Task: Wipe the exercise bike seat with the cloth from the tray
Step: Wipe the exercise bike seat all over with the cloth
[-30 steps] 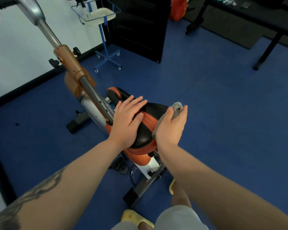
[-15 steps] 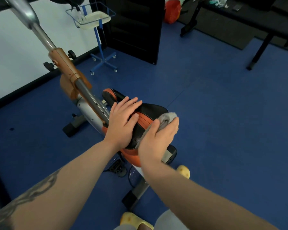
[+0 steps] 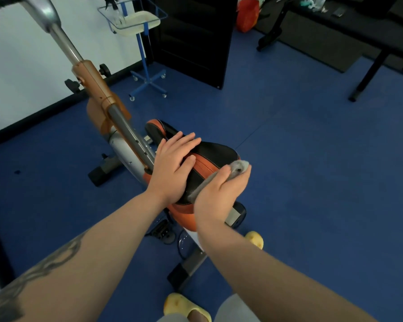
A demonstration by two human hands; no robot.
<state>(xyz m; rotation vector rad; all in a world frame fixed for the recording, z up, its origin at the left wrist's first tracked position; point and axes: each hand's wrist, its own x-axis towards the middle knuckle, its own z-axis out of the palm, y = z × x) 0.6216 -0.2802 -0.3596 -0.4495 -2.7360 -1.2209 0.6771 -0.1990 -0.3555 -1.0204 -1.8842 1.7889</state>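
Observation:
The black and orange exercise bike seat (image 3: 215, 154) stands in the middle of the view. My left hand (image 3: 173, 168) lies flat on its left side, fingers spread, holding nothing. My right hand (image 3: 221, 194) presses a grey cloth (image 3: 239, 167) against the seat's right near edge; the cloth sticks out past my fingertips and along my thumb. The cream tray (image 3: 137, 22) sits on a blue wheeled stand at the back, by the white wall.
The bike's orange and silver handlebar post (image 3: 96, 89) rises to the upper left. Its base bars (image 3: 186, 268) lie on the blue floor by my yellow slippers (image 3: 184, 306). A black cabinet (image 3: 196, 38) and a dark bench (image 3: 368, 36) stand at the back.
My right hand has slid the cloth back along the seat's right side toward me, then slightly forward again. My left hand has stayed flat on the seat.

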